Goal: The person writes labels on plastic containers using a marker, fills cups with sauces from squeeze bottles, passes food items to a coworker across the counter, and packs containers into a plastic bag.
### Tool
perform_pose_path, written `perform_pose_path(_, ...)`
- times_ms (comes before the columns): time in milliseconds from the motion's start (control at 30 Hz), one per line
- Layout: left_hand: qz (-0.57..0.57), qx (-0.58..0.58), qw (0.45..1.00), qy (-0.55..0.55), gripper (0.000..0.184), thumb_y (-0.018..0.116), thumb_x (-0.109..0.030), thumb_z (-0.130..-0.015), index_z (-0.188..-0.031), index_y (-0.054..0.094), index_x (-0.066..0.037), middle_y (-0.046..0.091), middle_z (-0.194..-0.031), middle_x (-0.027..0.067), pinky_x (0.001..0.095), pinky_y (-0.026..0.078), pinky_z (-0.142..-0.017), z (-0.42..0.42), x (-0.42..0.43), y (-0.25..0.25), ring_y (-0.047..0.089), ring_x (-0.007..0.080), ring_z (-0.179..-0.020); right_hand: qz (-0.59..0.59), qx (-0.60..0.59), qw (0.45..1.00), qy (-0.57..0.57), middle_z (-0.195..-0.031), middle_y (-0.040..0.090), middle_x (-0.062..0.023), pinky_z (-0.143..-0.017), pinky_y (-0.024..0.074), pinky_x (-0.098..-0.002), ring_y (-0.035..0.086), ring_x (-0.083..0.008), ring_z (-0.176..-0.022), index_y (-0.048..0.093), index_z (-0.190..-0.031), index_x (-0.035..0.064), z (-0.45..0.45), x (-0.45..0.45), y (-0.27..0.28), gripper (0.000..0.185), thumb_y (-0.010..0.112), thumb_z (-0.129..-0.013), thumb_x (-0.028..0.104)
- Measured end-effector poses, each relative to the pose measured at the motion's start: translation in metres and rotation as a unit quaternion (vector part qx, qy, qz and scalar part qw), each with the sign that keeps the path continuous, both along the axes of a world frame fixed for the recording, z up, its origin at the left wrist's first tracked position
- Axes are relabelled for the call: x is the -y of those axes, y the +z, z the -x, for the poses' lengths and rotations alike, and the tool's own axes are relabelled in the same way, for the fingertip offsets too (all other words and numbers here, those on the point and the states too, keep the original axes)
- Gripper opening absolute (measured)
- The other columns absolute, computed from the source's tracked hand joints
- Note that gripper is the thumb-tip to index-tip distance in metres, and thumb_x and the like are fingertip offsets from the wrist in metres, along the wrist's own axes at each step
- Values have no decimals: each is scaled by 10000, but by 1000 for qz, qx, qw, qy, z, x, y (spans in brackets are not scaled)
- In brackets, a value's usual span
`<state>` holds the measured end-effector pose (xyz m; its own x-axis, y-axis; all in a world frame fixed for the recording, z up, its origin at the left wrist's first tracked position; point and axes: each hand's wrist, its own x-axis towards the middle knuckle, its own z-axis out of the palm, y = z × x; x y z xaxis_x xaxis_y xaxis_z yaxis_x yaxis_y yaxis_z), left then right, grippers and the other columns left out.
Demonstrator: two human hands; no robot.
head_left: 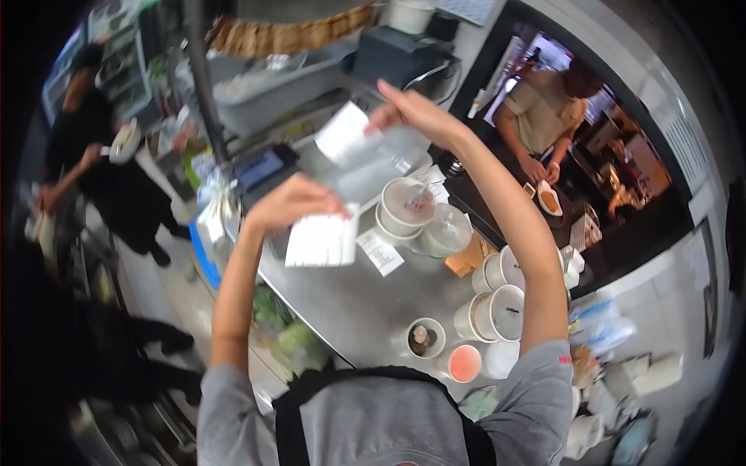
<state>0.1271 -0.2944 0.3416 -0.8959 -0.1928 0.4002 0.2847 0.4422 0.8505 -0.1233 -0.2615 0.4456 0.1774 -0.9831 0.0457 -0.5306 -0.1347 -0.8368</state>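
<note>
- Above the metal bench (373,304), both arms reach forward, and each hand is at one white slip of paper.
- The left hand (299,200) has its fingers bent down and pinches the near slip (320,241) at its upper edge; the thumb is hidden.
- The right hand (416,116) has its thumb standing apart from the bent fingers. Its fingertips meet the edge of the far slip (340,135), but I cannot tell how firmly they grip.
- Between the arms, white tubs (406,203) stand stacked, just beside a clear-lidded bowl (448,230); a printed receipt (379,253) lies near them.
- Closer to the body are an open bowl (426,339) with dark food and a cup (465,363) with pink-orange contents.
</note>
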Motion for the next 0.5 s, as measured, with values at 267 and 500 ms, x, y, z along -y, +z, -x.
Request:
perform_pose_path(267, 53, -24, 994, 88, 484, 734, -97, -694, -1096, 476, -18, 585, -999, 76, 272, 462, -715, 80, -44, -6, 554, 143, -796, -28, 0, 1000, 9, -699, 636, -31, -560, 420, -237, 544, -66, -641, 669, -824, -15, 4, -122, -85, 243, 749, -673, 158)
perform_pose_path(500, 9, -109, 939, 327, 501, 590, -54, -796, -1220, 337, 30, 411, -1167, 199, 394, 358, -918, 100, -98, -149, 444, 305, -1079, 468, 37, 823, -321, -1010, 496, -72, -808, 431, -300, 512, -182, -945, 466, -1066, 49, 159, -101, -44, 560, 668, -558, -69)
